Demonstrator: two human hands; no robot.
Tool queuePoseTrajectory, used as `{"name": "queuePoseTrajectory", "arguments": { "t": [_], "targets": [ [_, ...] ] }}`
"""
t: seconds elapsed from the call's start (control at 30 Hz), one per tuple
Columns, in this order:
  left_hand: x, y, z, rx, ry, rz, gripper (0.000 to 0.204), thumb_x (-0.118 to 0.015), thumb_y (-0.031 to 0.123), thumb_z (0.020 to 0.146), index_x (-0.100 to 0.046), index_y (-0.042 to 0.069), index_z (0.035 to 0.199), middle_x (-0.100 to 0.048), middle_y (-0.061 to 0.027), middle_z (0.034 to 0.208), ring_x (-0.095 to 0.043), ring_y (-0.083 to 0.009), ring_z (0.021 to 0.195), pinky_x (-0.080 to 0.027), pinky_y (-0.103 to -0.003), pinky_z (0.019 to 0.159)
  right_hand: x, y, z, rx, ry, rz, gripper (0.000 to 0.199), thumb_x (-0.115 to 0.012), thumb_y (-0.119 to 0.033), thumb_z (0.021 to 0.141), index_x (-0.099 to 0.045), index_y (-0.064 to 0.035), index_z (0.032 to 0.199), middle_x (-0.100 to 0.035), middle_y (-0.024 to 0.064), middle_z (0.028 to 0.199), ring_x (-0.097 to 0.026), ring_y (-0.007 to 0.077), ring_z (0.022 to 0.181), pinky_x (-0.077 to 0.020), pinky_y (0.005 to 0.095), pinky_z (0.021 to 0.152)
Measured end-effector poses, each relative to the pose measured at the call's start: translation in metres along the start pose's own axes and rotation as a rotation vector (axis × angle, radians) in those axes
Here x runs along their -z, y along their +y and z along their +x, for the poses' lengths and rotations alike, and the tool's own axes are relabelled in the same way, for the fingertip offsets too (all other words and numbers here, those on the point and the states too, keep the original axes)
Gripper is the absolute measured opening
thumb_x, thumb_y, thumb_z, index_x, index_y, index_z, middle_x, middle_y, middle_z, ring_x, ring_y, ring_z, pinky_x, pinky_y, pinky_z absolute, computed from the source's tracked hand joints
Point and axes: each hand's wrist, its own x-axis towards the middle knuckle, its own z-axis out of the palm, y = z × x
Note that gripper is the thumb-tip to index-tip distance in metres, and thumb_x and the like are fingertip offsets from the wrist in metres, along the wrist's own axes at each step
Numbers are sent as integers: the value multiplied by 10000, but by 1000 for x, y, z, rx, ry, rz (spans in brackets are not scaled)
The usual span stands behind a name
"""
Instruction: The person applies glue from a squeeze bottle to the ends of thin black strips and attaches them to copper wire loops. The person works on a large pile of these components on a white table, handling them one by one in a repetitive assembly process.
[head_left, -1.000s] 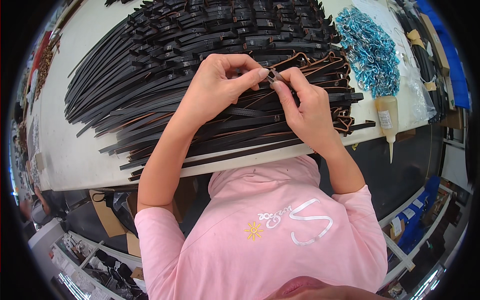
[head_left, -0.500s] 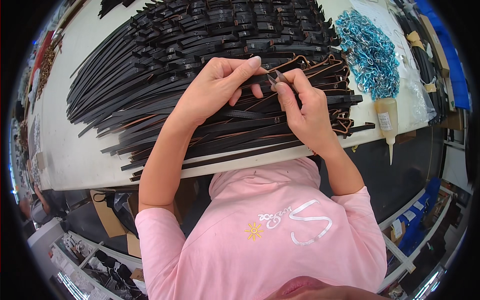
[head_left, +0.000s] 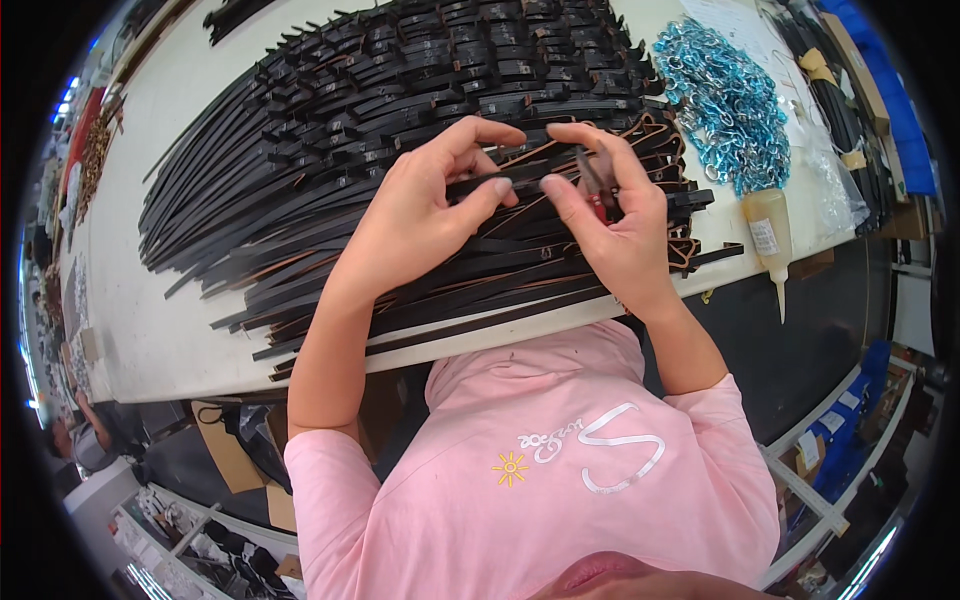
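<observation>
My left hand is over the heap of black straps. Its thumb and fingers are curled round a slim black strap, blurred where it runs toward my other hand. A small pair of snips, with grey metal blades and a bit of red at the handle, lies inside my right hand. That hand is curled round the tool, its thumb and index fingertips apart near the strap. Whether those fingertips touch the strap I cannot tell. Brown edges and looped ends of straps show just beyond my right hand.
To the right of the straps lies a pile of blue and silver metal clasps. A glue bottle with a narrow nozzle lies at the table's front edge. Clear plastic bags are further right. The white table extends left.
My hands have drawn slightly apart, and my fingers have opened wider. The snips have turned back into my right hand, their tips now away from the strap. The view has shifted slightly.
</observation>
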Motion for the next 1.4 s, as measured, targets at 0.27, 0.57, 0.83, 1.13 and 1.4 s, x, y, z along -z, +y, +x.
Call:
{"name": "queuePoseTrajectory", "arguments": {
  "t": [0.27,0.57,0.83,1.13,1.4],
  "targets": [
    [-3,23,-9,84,-77,-157,347,-631,-12,933,-564,-65,1270,-677,-97,958,-651,-105,833,-510,-215,606,18,-9,-5,-84,72,261,118,-708,-113,938,-639,-18,939,-588,-61,736,-449,2,635,-371,192,566],
    [-6,23,-17,1,177,39,173,-584,-38,966,-647,-46,1127,-689,-87,999,-676,-112,908,-496,-218,635,207,12,-113,-201,-458,140,201,-694,-133,909,-538,-49,813,-479,-53,632,-419,37,522,-302,232,463],
    [24,18,-37,61,163,227,316,-549,42,1021,-611,-26,1324,-674,-112,1287,-608,-95,857,-492,-221,736,345,84,-131,-636,518,-336,233,-558,-294,1019,-663,-89,990,-413,-96,620,-339,-20,470,-218,185,425],
    [30,24,-48,-15,192,436,288,-532,69,1025,-637,-36,1272,-543,-53,952,-466,-124,845,-372,-244,787,381,194,-8,-343,266,-1104,403,-524,-276,1000,-579,-25,1310,-674,231,1132,-592,399,1176,-444,428,1011],
    [42,29,-54,-10,208,458,322,-575,79,998,-650,-18,1296,-406,0,821,-370,-117,742,-307,-239,680,284,63,-21,-359,-92,-593,588,-659,-451,932,-578,-42,1346,-669,90,1033,-612,195,905,-486,313,821]
  ]
}}
